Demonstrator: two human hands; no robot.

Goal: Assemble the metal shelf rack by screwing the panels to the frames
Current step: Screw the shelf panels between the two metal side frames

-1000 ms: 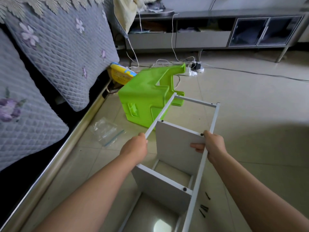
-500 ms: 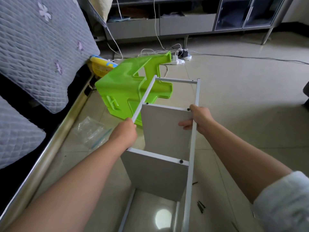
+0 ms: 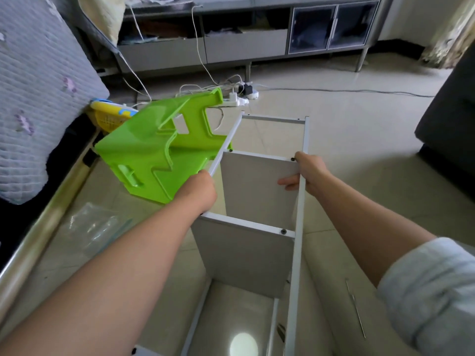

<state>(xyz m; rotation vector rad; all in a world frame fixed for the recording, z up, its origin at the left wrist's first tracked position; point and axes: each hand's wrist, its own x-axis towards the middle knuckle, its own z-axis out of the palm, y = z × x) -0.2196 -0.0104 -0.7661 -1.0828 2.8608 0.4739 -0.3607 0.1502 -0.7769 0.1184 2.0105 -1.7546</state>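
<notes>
Holding the half-built white metal shelf rack [image 3: 257,201] steady, a person grips it from both sides as it rests on the pale tiled floor [image 3: 359,150] in front of them. The left hand [image 3: 200,191] is curled round the slim left frame rail [image 3: 226,147]. The right hand [image 3: 305,173] wraps the right frame rail [image 3: 300,227], thumb over the bar and fingers reaching in against the upper white panel [image 3: 257,186].

This looks like a pause between fastenings, with the rack being lifted or turned. Two flat panels are already fixed: the upper one, and a nearer white panel [image 3: 244,255]. Dark screw heads show at their corners. The far bay of the frame is open, so at least one panel probably remains. The next move likely calls for setting the rack down steadily, then fetching a panel and screws.

A thin metal tool [image 3: 356,307], seemingly a screwdriver, lies on the floor by the right arm. A bright green plastic stool [image 3: 154,155] lies tipped over just behind the left rail, beside a clear plastic bag [image 3: 90,227].
</notes>
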